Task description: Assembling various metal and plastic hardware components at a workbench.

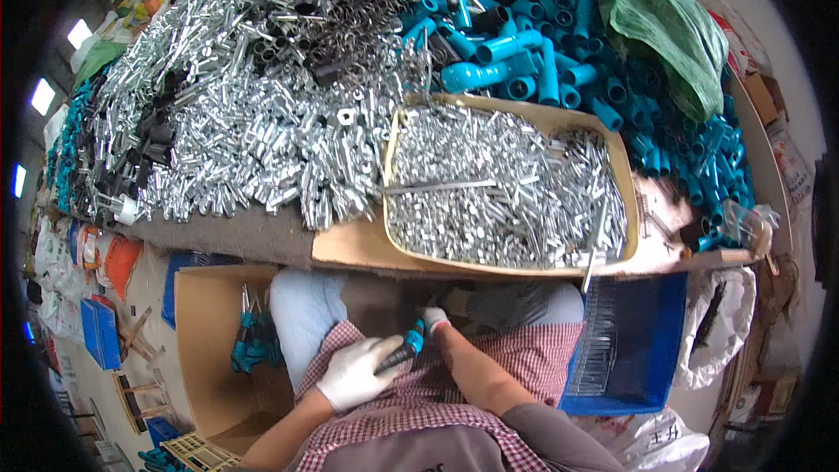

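Teal-black handle (412,341) is partly hidden by the left hand (357,376).

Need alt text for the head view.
The wearer's white-gloved left hand grips a teal-and-black cylindrical piece above a red-checked apron, the white-gloved right hand close to its teal end. Beyond, a workbench holds heaped silver metal parts, teal plastic tubes and a cream rectangular tray of small silver pieces.

Black-and-teal cylindrical handle (398,358) partly hidden by white-gloved left hand (354,376). White-gloved right hand (434,320) too small to read finger placement. Crumpled green plastic sack (651,22) cut off up top.
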`<state>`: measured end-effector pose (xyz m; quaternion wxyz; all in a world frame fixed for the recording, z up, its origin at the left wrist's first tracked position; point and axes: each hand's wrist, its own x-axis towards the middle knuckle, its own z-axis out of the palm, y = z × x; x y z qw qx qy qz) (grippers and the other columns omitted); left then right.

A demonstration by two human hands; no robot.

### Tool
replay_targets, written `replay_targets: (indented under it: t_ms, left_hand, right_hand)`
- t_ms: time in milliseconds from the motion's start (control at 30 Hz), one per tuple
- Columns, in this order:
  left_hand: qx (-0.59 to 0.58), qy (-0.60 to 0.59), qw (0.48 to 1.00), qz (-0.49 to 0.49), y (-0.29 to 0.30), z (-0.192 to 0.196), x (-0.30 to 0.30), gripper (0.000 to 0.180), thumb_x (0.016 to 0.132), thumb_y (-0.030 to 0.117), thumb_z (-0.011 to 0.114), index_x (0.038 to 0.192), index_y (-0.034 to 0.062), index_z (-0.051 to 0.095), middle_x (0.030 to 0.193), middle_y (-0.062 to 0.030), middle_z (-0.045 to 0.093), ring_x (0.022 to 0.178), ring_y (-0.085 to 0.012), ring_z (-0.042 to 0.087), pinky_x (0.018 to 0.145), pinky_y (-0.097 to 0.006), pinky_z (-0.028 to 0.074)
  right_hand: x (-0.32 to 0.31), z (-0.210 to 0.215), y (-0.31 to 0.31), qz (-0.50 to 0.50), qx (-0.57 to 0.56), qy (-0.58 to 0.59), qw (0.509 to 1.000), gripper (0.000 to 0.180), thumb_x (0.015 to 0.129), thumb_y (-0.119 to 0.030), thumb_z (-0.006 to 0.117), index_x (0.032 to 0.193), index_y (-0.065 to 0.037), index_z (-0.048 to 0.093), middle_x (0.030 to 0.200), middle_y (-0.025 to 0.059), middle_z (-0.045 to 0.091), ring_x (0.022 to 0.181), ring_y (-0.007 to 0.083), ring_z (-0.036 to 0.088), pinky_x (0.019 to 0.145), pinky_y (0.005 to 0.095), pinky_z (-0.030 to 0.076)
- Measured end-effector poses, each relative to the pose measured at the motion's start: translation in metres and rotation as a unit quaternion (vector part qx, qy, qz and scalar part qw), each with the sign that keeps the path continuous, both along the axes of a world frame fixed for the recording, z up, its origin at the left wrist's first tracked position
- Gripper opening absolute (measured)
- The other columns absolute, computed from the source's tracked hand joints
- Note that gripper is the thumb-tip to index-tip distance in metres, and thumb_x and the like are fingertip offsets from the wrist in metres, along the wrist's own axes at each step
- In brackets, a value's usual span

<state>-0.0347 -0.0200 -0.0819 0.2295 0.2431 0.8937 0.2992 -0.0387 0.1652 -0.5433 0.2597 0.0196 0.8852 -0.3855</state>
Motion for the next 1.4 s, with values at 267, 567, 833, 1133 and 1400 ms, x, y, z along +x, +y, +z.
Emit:
replay_targets:
  t_ms: [267,567,833,1133,1400]
  left_hand:
    - [-0.019,-0.001,0.997,0.073,0.009,-0.033,0.002,0.049,0.079,0.036,0.073,0.121,0.0145,0.062,0.1,-0.0128,0.069,0.09,-0.0321,0.067,0.078,-0.042,0.055]
    - [-0.014,0.002,0.999,0.042,0.014,-0.048,0.007,0.05,0.079,0.039,0.072,0.121,0.0119,0.063,0.101,-0.0135,0.069,0.092,-0.0321,0.068,0.08,-0.042,0.055]
    - [0.001,0.012,0.996,0.094,0.014,-0.053,0.012,0.05,0.081,0.041,0.07,0.121,0.0129,0.062,0.1,-0.0142,0.069,0.091,-0.0333,0.068,0.078,-0.044,0.055]
    - [-0.096,-0.098,0.984,0.117,0.056,-0.087,0.0,0.044,0.083,0.041,0.064,0.115,0.0111,0.06,0.095,-0.0213,0.069,0.089,-0.041,0.067,0.079,-0.049,0.053]
    - [-0.055,-0.054,0.986,0.148,0.074,-0.113,-0.01,0.034,0.082,0.03,0.058,0.105,0.0054,0.062,0.091,-0.0242,0.07,0.087,-0.0418,0.068,0.077,-0.052,0.053]
  right_hand:
    - [-0.016,0.023,-0.022,-0.016,0.042,-0.1,0.994,0.033,0.091,-0.038,0.06,0.112,-0.014,0.069,0.106,0.0132,0.072,0.095,0.0263,0.069,0.083,0.0387,0.054]
    - [-0.021,0.07,0.001,0.001,0.057,-0.124,0.991,0.033,0.09,-0.034,0.061,0.11,-0.01,0.069,0.103,0.0144,0.072,0.093,0.027,0.07,0.079,0.0381,0.054]
    - [-0.01,-0.022,-0.014,-0.229,-0.146,-0.207,0.94,0.031,0.095,-0.028,0.06,0.106,0.0,0.069,0.091,0.0121,0.069,0.082,0.0266,0.064,0.076,0.0407,0.05]
    - [-0.027,0.031,0.027,-0.358,-0.217,-0.246,0.874,0.032,0.098,-0.029,0.057,0.108,0.0,0.068,0.095,0.0117,0.069,0.085,0.0245,0.064,0.079,0.0404,0.05]
    - [-0.033,0.262,-0.01,-0.406,-0.191,0.092,0.889,0.03,0.085,-0.01,0.068,0.112,0.002,0.07,0.105,0.0175,0.072,0.101,0.0247,0.067,0.091,0.0327,0.05]
